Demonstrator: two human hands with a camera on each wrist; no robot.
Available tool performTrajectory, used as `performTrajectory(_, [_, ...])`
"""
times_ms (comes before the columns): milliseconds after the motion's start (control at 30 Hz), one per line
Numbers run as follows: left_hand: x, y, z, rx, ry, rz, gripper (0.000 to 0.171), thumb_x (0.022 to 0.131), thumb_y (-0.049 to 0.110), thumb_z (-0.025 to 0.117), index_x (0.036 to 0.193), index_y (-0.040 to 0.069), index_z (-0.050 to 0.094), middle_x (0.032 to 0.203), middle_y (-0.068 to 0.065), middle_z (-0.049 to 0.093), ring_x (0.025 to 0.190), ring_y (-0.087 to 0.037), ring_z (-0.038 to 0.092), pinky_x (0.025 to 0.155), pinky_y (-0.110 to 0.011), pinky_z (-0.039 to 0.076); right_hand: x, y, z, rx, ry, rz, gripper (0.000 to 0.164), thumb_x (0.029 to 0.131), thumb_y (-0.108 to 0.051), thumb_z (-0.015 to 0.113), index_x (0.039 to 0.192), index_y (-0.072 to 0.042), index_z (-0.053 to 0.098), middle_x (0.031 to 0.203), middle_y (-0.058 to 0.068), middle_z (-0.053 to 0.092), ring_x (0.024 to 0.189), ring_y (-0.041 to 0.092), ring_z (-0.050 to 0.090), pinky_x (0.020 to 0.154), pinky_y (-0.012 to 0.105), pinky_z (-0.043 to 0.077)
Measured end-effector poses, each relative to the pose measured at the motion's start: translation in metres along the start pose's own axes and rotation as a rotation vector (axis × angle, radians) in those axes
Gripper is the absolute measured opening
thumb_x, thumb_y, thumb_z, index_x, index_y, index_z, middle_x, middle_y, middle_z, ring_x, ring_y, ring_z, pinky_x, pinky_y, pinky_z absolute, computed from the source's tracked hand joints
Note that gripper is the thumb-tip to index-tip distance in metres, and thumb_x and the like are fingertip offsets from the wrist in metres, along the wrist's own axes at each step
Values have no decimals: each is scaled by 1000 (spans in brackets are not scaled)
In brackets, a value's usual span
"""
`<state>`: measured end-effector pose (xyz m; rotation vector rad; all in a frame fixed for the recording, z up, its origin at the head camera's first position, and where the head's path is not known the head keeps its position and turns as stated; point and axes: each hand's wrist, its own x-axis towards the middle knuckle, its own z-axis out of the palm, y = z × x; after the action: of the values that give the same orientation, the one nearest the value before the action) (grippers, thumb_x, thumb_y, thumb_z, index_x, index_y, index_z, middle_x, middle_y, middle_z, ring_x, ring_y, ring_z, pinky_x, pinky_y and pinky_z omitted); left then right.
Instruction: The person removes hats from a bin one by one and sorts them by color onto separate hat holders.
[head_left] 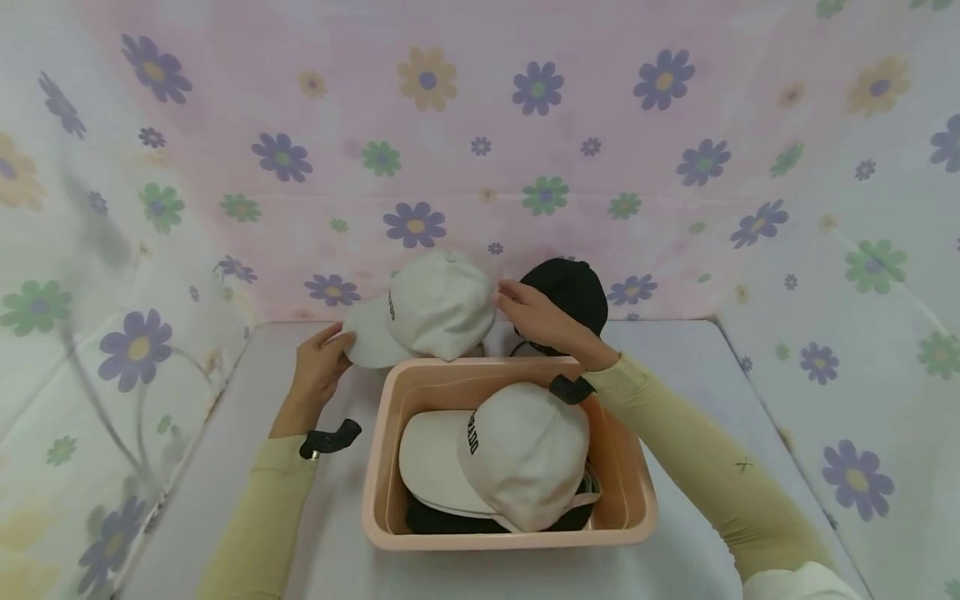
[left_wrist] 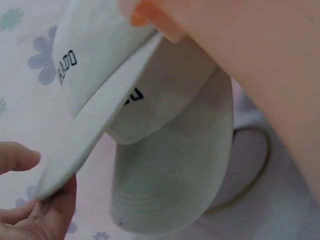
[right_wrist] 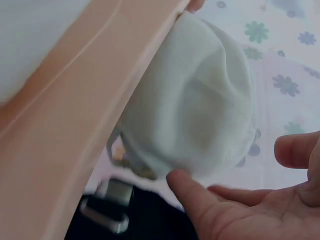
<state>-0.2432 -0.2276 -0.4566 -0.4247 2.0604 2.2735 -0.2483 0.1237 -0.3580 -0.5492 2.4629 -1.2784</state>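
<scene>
Rear white cap: lower edge hidden behind basin; start of lettering lost round crown. Second white cap, left wrist view: crown and lettering partly covered. Black cap: partly masked by right hand. Dark item under basin's white cap: mostly covered, kind indeterminable. Metal buckle: blurred. Left hand: cut by left and bottom edges, left wrist view. Left sleeve: cut by bottom edge, head view. Right-sleeve mark: too small to read.
</scene>
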Motion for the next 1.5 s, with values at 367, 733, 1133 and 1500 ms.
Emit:
performTrajectory(367, [9, -16, 10, -196, -106, -127, 63, 109, 23, 47, 160, -1, 19, 148, -11, 40, 128, -12, 50, 96, -17, 51, 35, 5, 20, 334, -96, 147, 67, 112, -45, 24, 164, -7, 6, 172, 9, 3, 158, 25, 6, 126, 49, 16])
performTrajectory(733, [11, 2, 6, -164, -42, -51, 65, 107, 24, 53, 159, -2, 24, 130, -3, 50, 105, -3, 57, 82, -15, 53, 39, 7, 32, 358, 148, 128, 52, 112, -41, 33, 76, -3, 38, 60, 5, 28, 54, 20, 25, 65, 35, 31])
performTrajectory(1133, [8, 24, 4, -358, -185, 42, 62, 107, 17, 52, 158, -1, 23, 119, 3, 56, 102, -5, 62, 82, -18, 55, 36, -1, 23, 694, 157, 223, 54, 111, -38, 38, 143, 5, 48, 120, 13, 59, 108, 22, 62, 111, 42, 46])
performTrajectory(1500, [9, 23, 9, -399, -203, 78, 43, 107, 18, 51, 145, 4, 38, 110, 4, 64, 99, -6, 65, 80, -19, 55, 32, 2, 19, 702, 57, 250, 53, 109, -48, 36, 115, -1, 59, 91, 4, 63, 84, 16, 62, 101, 40, 50])
